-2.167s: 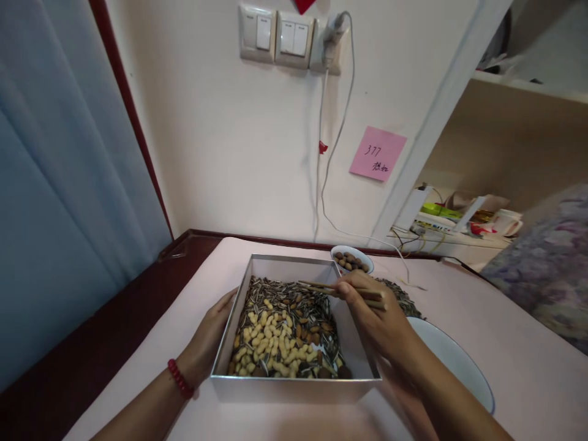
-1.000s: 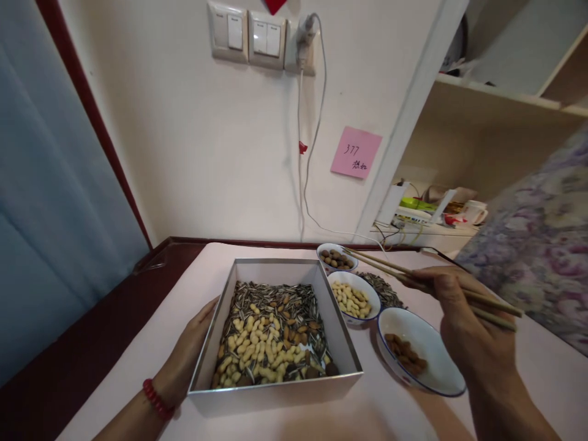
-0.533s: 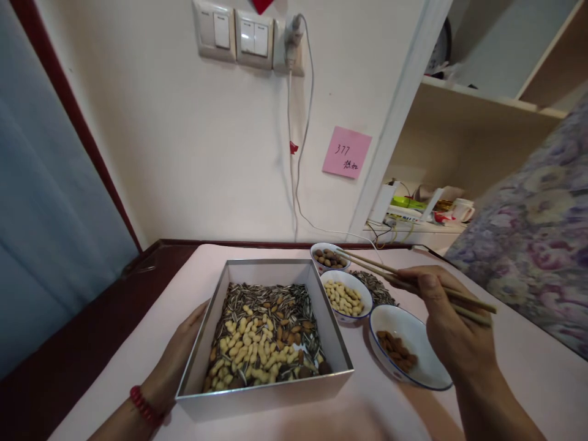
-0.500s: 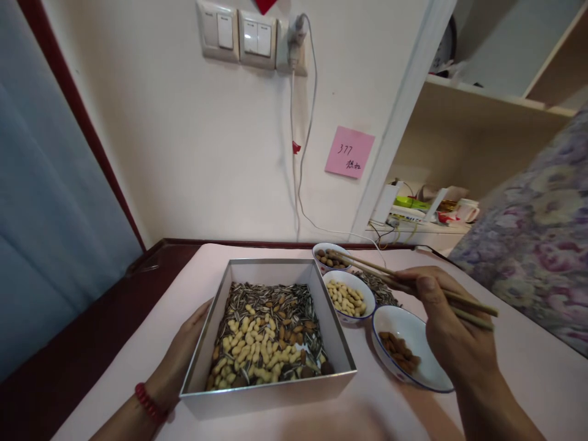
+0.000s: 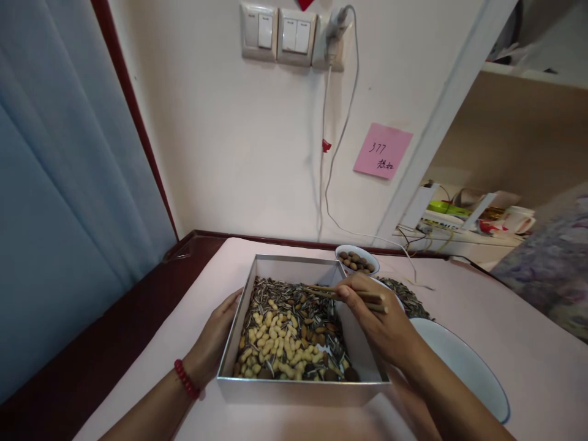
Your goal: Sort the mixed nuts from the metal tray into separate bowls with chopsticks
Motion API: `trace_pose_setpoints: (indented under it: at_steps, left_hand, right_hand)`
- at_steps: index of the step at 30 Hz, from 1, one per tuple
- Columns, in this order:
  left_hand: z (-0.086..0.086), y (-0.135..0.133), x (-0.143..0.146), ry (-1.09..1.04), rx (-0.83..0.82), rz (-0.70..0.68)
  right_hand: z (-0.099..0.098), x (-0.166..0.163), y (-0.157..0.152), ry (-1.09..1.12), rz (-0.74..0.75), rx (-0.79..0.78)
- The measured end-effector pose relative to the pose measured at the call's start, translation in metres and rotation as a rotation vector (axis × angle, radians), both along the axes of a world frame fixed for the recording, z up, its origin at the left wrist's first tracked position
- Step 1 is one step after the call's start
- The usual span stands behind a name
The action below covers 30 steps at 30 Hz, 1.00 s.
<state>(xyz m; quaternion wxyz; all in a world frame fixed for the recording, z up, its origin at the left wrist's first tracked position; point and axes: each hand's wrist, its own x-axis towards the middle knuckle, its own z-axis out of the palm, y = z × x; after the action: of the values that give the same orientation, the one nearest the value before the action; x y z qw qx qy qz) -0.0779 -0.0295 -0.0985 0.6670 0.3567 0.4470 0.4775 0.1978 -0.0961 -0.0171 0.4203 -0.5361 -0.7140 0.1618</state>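
Note:
A square white box in front of me holds a mix of striped sunflower seeds, peanuts and brown nuts. My left hand, with a red bead bracelet at the wrist, rests against the box's left wall with its fingers closed on the rim. My right hand is closed round a pair of wooden chopsticks. Their tips reach left over the seeds at the back of the box. I cannot see anything pinched between the tips.
A small bowl of brown nuts stands behind the box's right corner. A pile of sunflower seeds lies right of it, and a blue-rimmed white bowl sits beyond my right forearm. A charger cable hangs down the wall to the table.
My right hand has swung the chopsticks from over the bowls on the right back over the box. My view has turned left, so the peanut bowl is now hidden behind my hand.

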Motion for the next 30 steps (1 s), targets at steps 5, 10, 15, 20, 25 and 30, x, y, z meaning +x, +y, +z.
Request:
trace_pose_setpoints:
  at_steps: [5,10,15,20,25,30]
  left_hand:
    - [0.000,-0.001,0.002,-0.006,-0.005,-0.005]
    - [0.001,-0.002,0.001,0.000,0.004,0.012]
    - [-0.001,-0.002,0.001,-0.024,-0.005,0.000]
    - [0.004,-0.004,0.002,-0.029,-0.015,-0.007]
    - [0.010,-0.006,0.002,0.034,-0.019,0.009]
    - [0.008,-0.004,0.001,0.044,0.009,0.020]
  right_hand:
    - [-0.007,-0.006,0.019,-0.032,0.023,-0.011]
    - [-0.012,-0.010,0.025,-0.036,0.018,-0.001]
    - [-0.013,-0.008,0.019,-0.006,-0.010,0.003]
    - [-0.011,-0.001,0.007,0.044,-0.043,0.018]
    - [-0.007,0.004,-0.011,0.096,-0.070,0.025]
    - [0.007,0.018,-0.036,0.149,-0.126,0.150]
